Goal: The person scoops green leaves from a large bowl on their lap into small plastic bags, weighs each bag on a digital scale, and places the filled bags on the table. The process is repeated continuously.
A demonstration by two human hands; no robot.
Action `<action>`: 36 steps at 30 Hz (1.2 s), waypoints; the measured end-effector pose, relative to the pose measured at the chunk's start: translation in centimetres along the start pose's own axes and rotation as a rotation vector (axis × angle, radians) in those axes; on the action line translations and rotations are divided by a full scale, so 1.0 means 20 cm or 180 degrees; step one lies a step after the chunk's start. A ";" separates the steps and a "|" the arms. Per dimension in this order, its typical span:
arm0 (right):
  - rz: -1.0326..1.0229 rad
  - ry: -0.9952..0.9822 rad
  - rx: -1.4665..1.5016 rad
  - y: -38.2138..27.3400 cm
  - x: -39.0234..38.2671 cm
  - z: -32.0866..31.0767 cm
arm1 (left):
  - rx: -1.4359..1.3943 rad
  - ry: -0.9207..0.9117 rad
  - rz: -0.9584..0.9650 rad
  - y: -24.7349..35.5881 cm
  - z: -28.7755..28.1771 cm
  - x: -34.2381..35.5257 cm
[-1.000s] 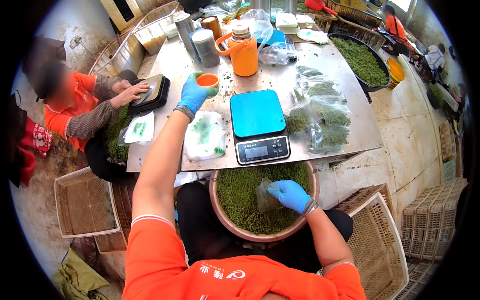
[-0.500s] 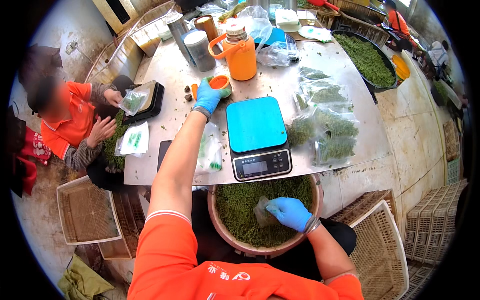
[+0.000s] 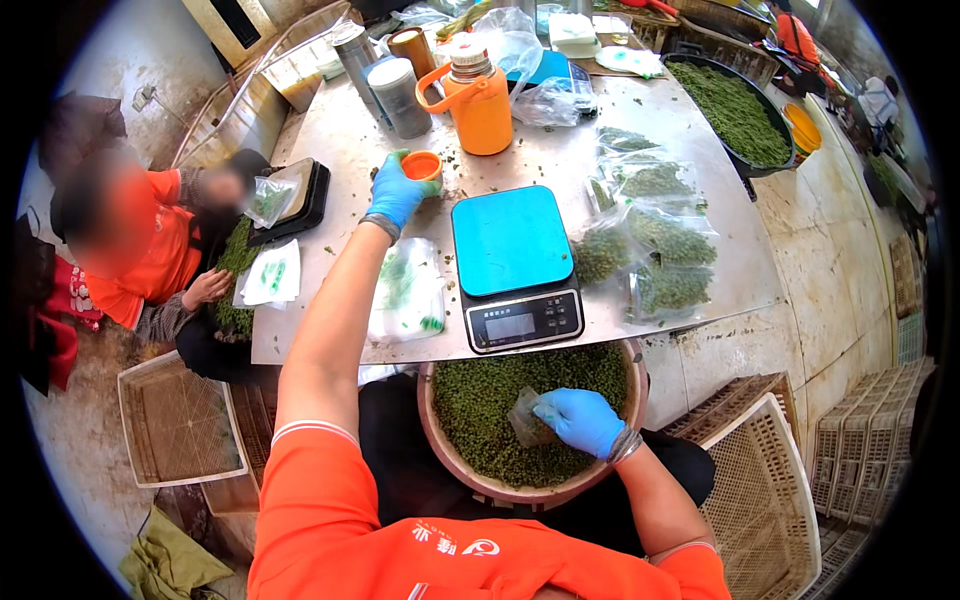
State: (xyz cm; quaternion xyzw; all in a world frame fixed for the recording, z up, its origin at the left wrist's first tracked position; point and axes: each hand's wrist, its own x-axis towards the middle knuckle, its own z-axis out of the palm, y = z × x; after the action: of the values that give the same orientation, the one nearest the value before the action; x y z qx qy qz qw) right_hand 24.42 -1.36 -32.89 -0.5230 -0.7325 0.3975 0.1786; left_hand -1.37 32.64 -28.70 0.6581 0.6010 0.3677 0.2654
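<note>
My gloved left hand (image 3: 398, 195) is closed round a small orange cup (image 3: 423, 165) at the middle of the steel table (image 3: 334, 190), below the orange flask (image 3: 482, 112). My gloved right hand (image 3: 585, 425) grips a small clear bag (image 3: 530, 415) low inside a pink tub (image 3: 440, 470) of small green granular produce. Between my hands, above the tub, sit a blue-topped scale (image 3: 510, 240) and, left of it, a pile of flat white-green bags (image 3: 405, 290). Filled clear bags (image 3: 660, 270) lie right of the scale.
A co-worker (image 3: 150, 245) sits at the left beside a black scale (image 3: 305, 200). Canisters (image 3: 400, 100) stand behind the flask. A black basin (image 3: 730, 120) of greens is at back right. Plastic crates (image 3: 760, 490) flank me on both sides. Other people (image 3: 795, 45) work at far right.
My left hand with the cup has shifted slightly. The co-worker's hands have left the scale top: one now lifts a bag, the other has dropped lower. My right hand stays in the tub.
</note>
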 end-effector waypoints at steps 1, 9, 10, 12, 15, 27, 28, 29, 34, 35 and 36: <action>0.0005 0.0005 0.0021 0.00 0.00 0.01 | 0.0019 -0.0022 -0.0015 0.00 0.03 0.00; 0.0012 0.0038 0.0063 0.02 -0.01 0.03 | -0.0209 0.0061 -0.0100 0.02 0.21 0.02; -0.0017 0.0082 0.0054 0.03 -0.01 0.03 | -0.0210 0.0007 -0.0062 0.03 0.22 0.01; -0.0117 0.0090 0.0070 0.05 -0.02 0.05 | -0.0185 0.0123 0.0478 0.01 0.19 -0.03; -0.0010 0.0000 0.0161 0.03 -0.01 0.05 | -0.0259 0.0075 0.0857 0.04 0.04 -0.11; -0.0240 -0.0100 -0.0380 -0.11 -0.10 0.05 | 0.0368 -0.0818 0.2193 0.34 0.04 -1.54; -0.0248 -0.0154 -0.0429 -0.12 -0.11 0.05 | 0.0309 -0.0935 0.1920 0.27 0.07 -1.62; -0.0231 -0.0186 -0.0486 -0.13 -0.13 0.04 | 0.0491 -0.0997 0.1992 0.25 0.09 -1.65; -0.0281 -0.0078 -0.0586 -0.11 -0.16 0.08 | 0.1328 -0.1029 0.1915 0.10 0.16 -1.68; -0.0252 -0.0099 -0.0610 -0.10 -0.14 0.10 | 0.1311 -0.1139 0.1768 0.03 0.18 -1.69; -0.0310 -0.0089 -0.0574 -0.12 -0.16 0.07 | 0.1316 -0.1245 0.1606 -0.08 0.19 -1.70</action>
State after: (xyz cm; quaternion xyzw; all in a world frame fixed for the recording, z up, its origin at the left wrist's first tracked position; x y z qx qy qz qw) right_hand 23.18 -5.18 -31.46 -0.4951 -0.7923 0.3281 0.1396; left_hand 0.54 -0.32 -37.73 0.8829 0.4195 0.1598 0.1378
